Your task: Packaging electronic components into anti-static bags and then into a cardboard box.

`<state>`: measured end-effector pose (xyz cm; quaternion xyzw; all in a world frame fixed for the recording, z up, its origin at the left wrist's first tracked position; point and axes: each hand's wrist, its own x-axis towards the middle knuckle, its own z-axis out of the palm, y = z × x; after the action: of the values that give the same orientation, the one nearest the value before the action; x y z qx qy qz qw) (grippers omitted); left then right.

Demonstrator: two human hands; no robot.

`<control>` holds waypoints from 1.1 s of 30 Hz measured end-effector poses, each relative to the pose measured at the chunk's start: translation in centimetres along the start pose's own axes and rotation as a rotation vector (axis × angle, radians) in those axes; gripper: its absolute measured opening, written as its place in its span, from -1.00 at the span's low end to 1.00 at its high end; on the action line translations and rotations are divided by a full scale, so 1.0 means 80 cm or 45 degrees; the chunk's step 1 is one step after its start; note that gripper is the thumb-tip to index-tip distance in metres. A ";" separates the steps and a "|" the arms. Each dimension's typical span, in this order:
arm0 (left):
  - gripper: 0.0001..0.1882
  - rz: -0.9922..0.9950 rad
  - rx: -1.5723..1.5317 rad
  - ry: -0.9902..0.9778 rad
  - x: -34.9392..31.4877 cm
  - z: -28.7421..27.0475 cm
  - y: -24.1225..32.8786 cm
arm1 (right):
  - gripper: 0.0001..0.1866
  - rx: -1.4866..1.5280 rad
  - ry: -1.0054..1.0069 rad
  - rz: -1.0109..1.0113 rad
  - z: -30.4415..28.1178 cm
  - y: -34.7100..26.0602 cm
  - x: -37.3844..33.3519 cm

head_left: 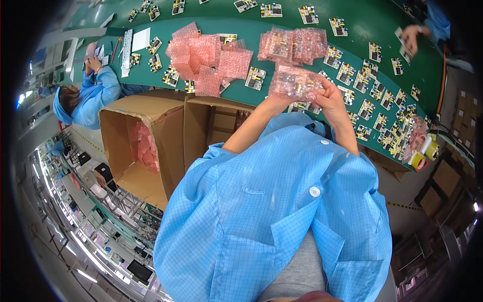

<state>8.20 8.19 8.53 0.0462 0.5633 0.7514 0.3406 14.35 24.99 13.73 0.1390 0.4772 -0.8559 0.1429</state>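
Just in front of me I hold a pink bubble-wrap bag (293, 83) with a circuit board showing through it. My left hand (278, 102) grips its lower left side, the fingers mostly hidden behind the bag. At the bag's right edge, the fingers and thumb of my right hand (329, 95) are closed on it. Beyond the bag lies a pile of filled pink bubble bags (308, 44). To the left is a loose heap of flat pink bubble bags (202, 53). A bare circuit board (255, 78) lies on the green table between them.
Many loose circuit boards (361, 81) spread over the green table (282, 24). Yellow tape rolls (418, 160) sit at the right edge. A cardboard box (173, 136) with pink bags inside stands at lower left. A co-worker (95, 95) sits left; another person's hand (411, 38) holds a board far right.
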 end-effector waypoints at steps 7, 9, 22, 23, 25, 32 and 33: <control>-0.44 -0.327 -0.709 -0.056 0.012 -0.027 0.046 | -0.45 -0.242 0.121 0.080 -0.020 -0.009 0.028; -0.54 -0.239 -0.365 0.023 0.024 -0.023 0.026 | -0.45 -0.350 0.121 0.104 -0.015 -0.012 0.052; -0.49 -0.615 0.457 0.166 0.102 -0.074 0.023 | -0.61 -0.866 0.428 -0.436 -0.080 0.014 0.201; -0.52 -0.334 0.753 0.418 0.097 -0.080 0.022 | -0.54 -0.910 0.554 -0.361 -0.082 0.014 0.191; -0.38 0.168 1.151 0.743 0.096 -0.075 0.030 | -0.47 -0.986 0.694 -0.210 -0.097 0.024 0.183; -0.19 0.288 1.635 0.662 0.153 -0.046 0.013 | -0.44 -1.276 0.822 -0.236 -0.117 0.063 0.210; -0.18 0.284 1.556 0.779 0.158 -0.062 -0.001 | -0.44 -1.125 0.691 -0.211 -0.111 0.061 0.215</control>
<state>-3.66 11.25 2.70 0.0733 0.9483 0.3089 -0.0001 1.23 28.25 -0.99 0.2439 0.8219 -0.5147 -0.0090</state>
